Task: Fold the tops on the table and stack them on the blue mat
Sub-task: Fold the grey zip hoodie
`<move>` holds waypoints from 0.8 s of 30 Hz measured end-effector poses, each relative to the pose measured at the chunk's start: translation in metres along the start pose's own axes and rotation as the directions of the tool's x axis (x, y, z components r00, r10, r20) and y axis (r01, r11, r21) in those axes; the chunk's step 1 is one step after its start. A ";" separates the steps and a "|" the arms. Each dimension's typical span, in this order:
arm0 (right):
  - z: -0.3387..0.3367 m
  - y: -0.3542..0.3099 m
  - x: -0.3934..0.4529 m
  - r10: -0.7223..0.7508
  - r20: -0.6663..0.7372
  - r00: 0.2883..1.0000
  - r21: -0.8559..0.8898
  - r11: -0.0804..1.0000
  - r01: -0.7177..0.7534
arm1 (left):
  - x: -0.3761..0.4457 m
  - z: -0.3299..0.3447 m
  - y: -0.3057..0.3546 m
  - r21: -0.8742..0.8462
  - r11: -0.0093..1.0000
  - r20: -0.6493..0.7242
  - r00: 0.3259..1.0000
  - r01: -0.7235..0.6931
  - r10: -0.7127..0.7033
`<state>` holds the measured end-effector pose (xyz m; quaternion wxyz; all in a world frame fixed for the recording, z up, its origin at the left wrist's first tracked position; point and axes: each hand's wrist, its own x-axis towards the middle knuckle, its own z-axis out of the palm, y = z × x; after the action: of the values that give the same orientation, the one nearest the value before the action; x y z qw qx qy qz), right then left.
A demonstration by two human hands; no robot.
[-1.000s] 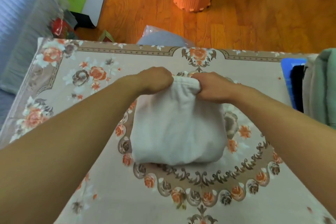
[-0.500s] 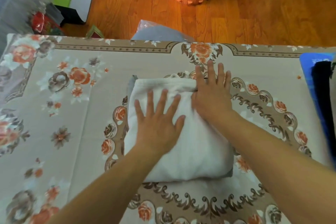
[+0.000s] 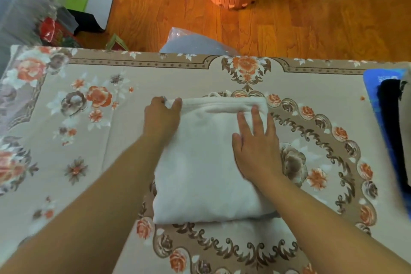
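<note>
Left hand [image 3: 160, 115] grasps the far-left corner of the folded white top [image 3: 206, 162], fingers curled round its edge. Top sits mid-table on the floral tablecloth [image 3: 93, 162]. Right hand [image 3: 255, 147] flat on it, fingers straight. Blue mat [image 3: 373, 87] far right, dark clothes [image 3: 389, 118] stacked on it.

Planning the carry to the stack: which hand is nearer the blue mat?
Right. The right hand lies flat on the right part of the white top, on the side toward the blue mat at the table's right edge. The left hand grips the top's far left corner.
</note>
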<state>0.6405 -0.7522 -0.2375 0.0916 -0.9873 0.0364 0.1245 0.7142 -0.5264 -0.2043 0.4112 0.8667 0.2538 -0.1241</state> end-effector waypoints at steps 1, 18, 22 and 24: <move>-0.001 0.000 0.001 0.007 0.007 1.000 0.010 1.000 -0.007 | 0.009 -0.010 0.005 0.003 1.000 0.114 0.993 0.024 -0.025; -0.022 0.011 0.014 0.137 0.073 0.988 0.290 0.945 -0.152 | -0.014 0.021 -0.010 0.071 0.988 -0.167 0.978 0.140 -0.127; -0.015 0.007 0.016 0.194 0.046 0.980 0.224 0.954 -0.200 | -0.006 0.016 -0.010 0.122 0.992 -0.126 0.992 0.039 -0.023; -0.013 0.008 0.017 0.202 0.062 0.977 0.213 0.954 -0.211 | -0.002 0.018 -0.007 0.072 0.993 -0.163 0.983 0.092 -0.079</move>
<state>0.6597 -0.7632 -0.2304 0.1869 -0.9593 0.1511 0.1483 0.7083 -0.5368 -0.2192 0.3491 0.8778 0.3178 -0.0815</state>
